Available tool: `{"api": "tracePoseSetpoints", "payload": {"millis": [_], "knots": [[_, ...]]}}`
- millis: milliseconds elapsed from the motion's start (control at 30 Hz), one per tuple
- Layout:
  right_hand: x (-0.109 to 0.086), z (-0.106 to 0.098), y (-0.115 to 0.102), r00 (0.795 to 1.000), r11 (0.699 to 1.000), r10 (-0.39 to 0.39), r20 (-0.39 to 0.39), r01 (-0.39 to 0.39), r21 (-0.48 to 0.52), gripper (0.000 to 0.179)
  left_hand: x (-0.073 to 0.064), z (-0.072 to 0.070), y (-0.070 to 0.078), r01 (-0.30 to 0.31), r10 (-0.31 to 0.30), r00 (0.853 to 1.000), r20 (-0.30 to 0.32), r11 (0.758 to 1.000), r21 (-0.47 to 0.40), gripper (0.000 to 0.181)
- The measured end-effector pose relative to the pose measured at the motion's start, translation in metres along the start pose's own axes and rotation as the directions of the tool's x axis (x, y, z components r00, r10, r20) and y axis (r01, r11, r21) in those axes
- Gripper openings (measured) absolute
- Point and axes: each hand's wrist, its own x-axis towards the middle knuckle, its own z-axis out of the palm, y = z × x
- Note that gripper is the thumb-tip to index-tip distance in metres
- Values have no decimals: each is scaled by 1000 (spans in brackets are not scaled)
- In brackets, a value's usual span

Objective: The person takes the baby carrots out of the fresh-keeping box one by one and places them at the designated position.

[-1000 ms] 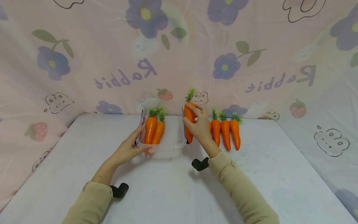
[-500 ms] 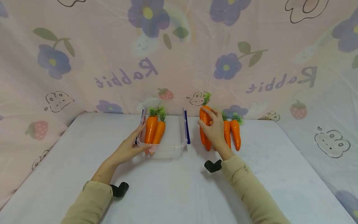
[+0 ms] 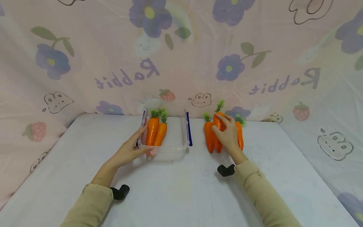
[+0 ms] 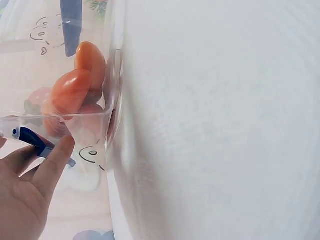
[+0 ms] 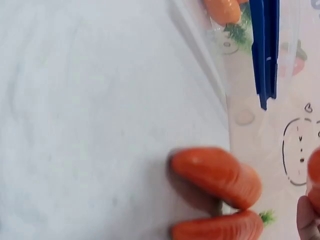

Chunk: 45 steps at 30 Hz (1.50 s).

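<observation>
In the head view my left hand (image 3: pixel 126 153) rests on the near left corner of a clear plastic box (image 3: pixel 177 148), fingers straight along its left side and thumb at the front rim. Two orange carrots (image 3: pixel 159 134) with green tops lie in the box. The left wrist view shows its fingertips beside a blue clasp (image 4: pixel 37 140). My right hand (image 3: pixel 228 134) pinches a carrot (image 3: pixel 218 121) by its upper part, its green top higher than the others. It overlaps the row at the right, where one carrot (image 3: pixel 209 137) lies to the left and another (image 3: pixel 239 134) to the right.
A second blue clasp (image 5: pixel 265 55) hangs on the box's right side. The white table (image 3: pixel 175 195) ends at a printed cloth (image 3: pixel 181 63) behind. Black wrist cameras sit at both cuffs, the right one (image 3: pixel 226 170) low over the table.
The right hand has moved right with its carrot, from beside the box to above the row. The leftmost carrot there is now uncovered. The left hand and the box have stayed put.
</observation>
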Motion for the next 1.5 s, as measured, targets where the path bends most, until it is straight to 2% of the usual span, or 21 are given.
{"api": "tracePoseSetpoints", "payload": {"millis": [233, 533, 967, 1200, 1500], "knots": [[-1, -9, 23, 999, 999, 6, -37, -8, -37, 47, 0, 0, -1, 3, -3, 1000, 4, 1000, -16, 87], [-4, -21, 40, 999, 996, 2, -47, -7, -93, 46, 0, -1, -3, -23, 23, 1000, -4, 1000, -16, 87], [-4, -45, 53, 994, 984, 90, -54, -98, -149, 50, 1, 0, -3, -9, 9, 1000, -3, 1000, -19, 89], [-5, -59, 62, 994, 981, 82, -71, -93, -171, 49, 1, -1, -3, -21, 21, 1000, -2, 1000, -17, 87], [-6, -75, 70, 991, 973, 123, -56, -132, -191, 49, 0, -1, -3, -17, 17, 1000, 0, 1000, -7, 84]]}}
